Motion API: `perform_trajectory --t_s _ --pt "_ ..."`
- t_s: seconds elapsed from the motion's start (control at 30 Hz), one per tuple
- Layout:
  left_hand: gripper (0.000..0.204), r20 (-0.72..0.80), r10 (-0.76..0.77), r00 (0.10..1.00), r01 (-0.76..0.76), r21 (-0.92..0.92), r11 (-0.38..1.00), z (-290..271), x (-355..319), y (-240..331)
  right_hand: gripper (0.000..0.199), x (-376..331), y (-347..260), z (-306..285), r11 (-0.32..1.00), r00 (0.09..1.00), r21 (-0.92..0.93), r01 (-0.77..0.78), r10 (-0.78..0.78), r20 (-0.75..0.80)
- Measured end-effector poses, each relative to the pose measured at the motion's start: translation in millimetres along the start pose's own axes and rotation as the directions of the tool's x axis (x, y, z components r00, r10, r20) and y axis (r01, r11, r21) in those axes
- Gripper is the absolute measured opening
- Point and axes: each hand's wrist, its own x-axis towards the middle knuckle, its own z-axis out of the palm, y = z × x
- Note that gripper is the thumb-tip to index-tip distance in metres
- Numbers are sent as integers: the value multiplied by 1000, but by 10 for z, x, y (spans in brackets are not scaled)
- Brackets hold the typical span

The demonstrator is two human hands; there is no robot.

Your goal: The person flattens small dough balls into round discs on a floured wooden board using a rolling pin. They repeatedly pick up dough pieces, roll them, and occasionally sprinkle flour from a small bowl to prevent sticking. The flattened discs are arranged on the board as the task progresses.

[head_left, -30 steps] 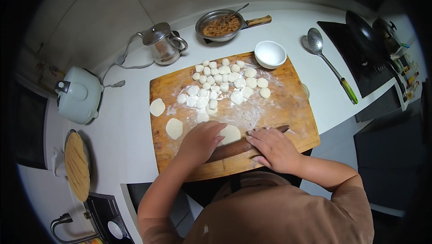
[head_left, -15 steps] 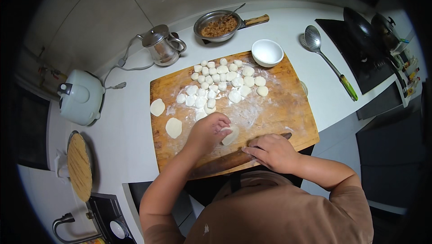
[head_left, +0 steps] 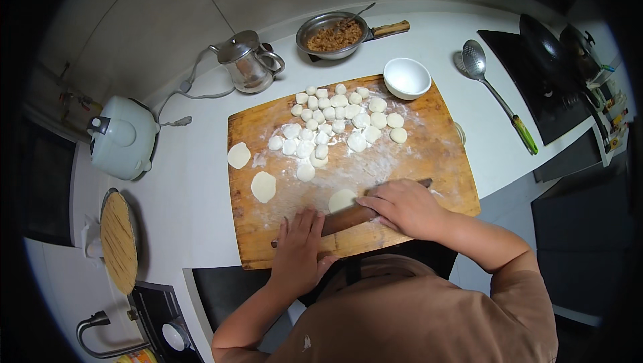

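Observation:
Both my hands are on a dark wooden rolling pin (head_left: 347,220), lying slantwise near the front edge of a floured wooden board (head_left: 435,155). My left hand (head_left: 299,242) rests over its left part, fingers laid across the wood. Toward the right end, my right hand (head_left: 404,207) curves over the pin. A thin dough round (head_left: 341,199) lies against the pin's far side, partly covered by it. Two more rolled rounds, one at the board's left edge (head_left: 238,155) and one nearer me (head_left: 263,187), lie flat. Several small dough pieces (head_left: 305,148) are clustered at the back, some pressed into discs.
A white bowl (head_left: 407,79) sits on the board's far right corner. Behind stand a metal bowl of brown filling (head_left: 333,37) and a metal kettle (head_left: 248,68). A slotted spoon (head_left: 497,98) lies right, near the black cooktop (head_left: 516,61). A pale green appliance (head_left: 122,138) stands left.
My left hand has let go of the dough round and come back onto the rolling pin's left part. The pin has moved forward against the round, my right hand moving with it.

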Motion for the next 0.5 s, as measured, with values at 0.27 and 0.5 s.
perform_trajectory --t_s 0.27,0.5 --pt "81 -190 -120 974 139 93 986 20 441 -346 63 752 441 76 983 992 -176 55 -74 -102" --pt "57 -108 -69 992 50 -171 984 -150 262 -232 76 217 180 73 999 999 -45 14 -16 -40"
